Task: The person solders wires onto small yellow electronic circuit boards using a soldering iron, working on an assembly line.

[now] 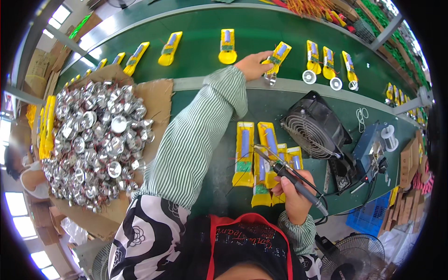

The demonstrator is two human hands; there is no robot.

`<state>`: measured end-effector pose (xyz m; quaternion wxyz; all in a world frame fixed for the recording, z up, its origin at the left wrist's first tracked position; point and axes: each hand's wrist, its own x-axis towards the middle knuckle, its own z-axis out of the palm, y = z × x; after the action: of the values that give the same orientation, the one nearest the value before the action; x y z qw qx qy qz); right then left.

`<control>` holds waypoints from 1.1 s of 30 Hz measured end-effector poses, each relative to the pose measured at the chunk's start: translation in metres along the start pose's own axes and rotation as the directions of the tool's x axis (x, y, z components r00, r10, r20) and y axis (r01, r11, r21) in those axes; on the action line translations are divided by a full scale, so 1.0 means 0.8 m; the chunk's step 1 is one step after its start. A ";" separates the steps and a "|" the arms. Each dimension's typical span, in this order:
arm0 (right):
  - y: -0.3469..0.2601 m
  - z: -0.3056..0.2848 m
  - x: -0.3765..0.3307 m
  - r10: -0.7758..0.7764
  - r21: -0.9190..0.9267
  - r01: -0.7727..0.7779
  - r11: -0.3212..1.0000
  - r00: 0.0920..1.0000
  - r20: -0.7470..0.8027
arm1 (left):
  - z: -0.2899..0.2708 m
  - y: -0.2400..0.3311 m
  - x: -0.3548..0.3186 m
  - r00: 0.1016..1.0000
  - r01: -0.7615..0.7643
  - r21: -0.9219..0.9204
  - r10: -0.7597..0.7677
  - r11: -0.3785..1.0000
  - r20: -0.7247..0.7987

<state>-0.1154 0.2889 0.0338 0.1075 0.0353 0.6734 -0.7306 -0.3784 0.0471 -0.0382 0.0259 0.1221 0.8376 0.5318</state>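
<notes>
My left hand [254,66] reaches out over the green conveyor belt, its fingers closed on a yellow flashlight housing [281,50] with a blue battery and green circuit board inside. A silver reflector [270,79] hangs at its near end. In my right hand [295,198] is a soldering iron [298,185], held like a pen and pointing up and left. Under its tip several open yellow housings [245,154] lie side by side on the green workbench [210,172], with blue batteries, boards and thin wires showing.
Silver reflectors [88,149] form a big heap on cardboard at the left. To the right stand a black fan [315,126], a blue soldering station [371,144] and a solder spool [389,137]. More housings [227,46] line the belt [200,46]. A person [30,172] sits far left.
</notes>
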 end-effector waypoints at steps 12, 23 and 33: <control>0.001 0.002 0.001 0.011 -0.018 -0.011 1.000 1.000 -0.014 | -0.055 -0.004 -0.033 0.957 0.270 0.797 -0.243 0.540 -0.160; -0.001 0.011 -0.024 -0.122 0.019 0.121 0.992 0.990 0.065 | -0.056 0.118 -0.304 0.982 0.005 0.762 -0.147 0.647 0.119; 0.005 0.033 -0.055 -0.032 0.032 0.025 0.999 0.971 0.237 | 0.006 0.138 -0.468 0.987 -0.040 0.766 -0.094 0.642 0.130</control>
<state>-0.0691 0.2669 0.0409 0.1763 -0.0604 0.6457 -0.7405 0.0052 0.0094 0.0263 0.0458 0.1506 0.9807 0.1155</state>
